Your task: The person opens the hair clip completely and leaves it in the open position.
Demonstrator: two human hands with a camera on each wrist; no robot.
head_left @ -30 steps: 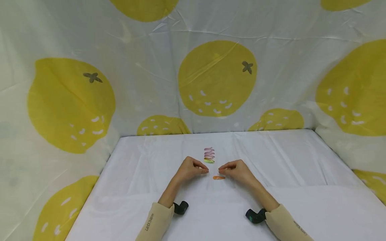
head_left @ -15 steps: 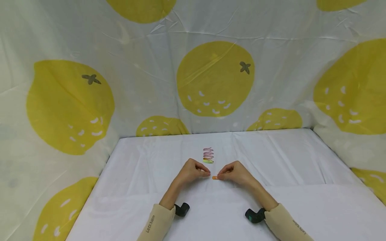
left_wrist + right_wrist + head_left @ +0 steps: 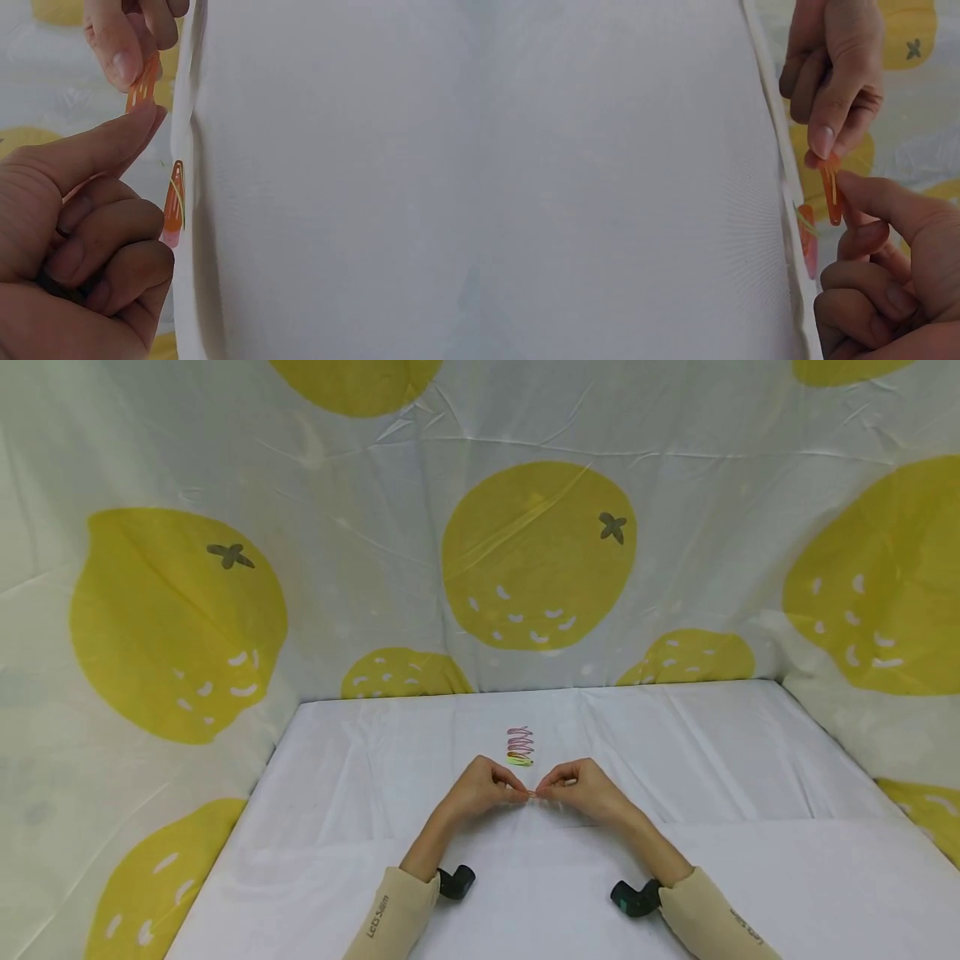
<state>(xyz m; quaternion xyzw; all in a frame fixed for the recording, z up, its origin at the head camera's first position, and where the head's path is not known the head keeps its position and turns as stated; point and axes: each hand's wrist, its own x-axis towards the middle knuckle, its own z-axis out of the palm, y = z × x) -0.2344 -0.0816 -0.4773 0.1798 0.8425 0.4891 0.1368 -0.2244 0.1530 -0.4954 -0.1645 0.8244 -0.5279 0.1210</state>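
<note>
In the head view my left hand (image 3: pixel 480 789) and right hand (image 3: pixel 588 789) meet fingertip to fingertip over the table. Between them is a small orange snap hair clip (image 3: pixel 141 91). My left thumb and forefinger pinch one end of it. The right fingers pinch the clip too, and its narrow tip sticks out past the right thumb in the right wrist view. Just beyond the hands lies a column of snap hair clips (image 3: pixel 520 742), pink ones farther back, orange and yellow-green ones at the near end. Fingers hide part of the held clip.
A white cloth covers the table (image 3: pixel 337 760), with low creases in it. Behind and at both sides hangs a lemon-print curtain (image 3: pixel 390 552). Black wrist cameras (image 3: pixel 636 898) sit at the beige sleeve cuffs (image 3: pixel 393 902).
The orange hair clip lay on the table in front of the right fingers. The right hand has picked it up, and the left hand has moved right to pinch it too.
</note>
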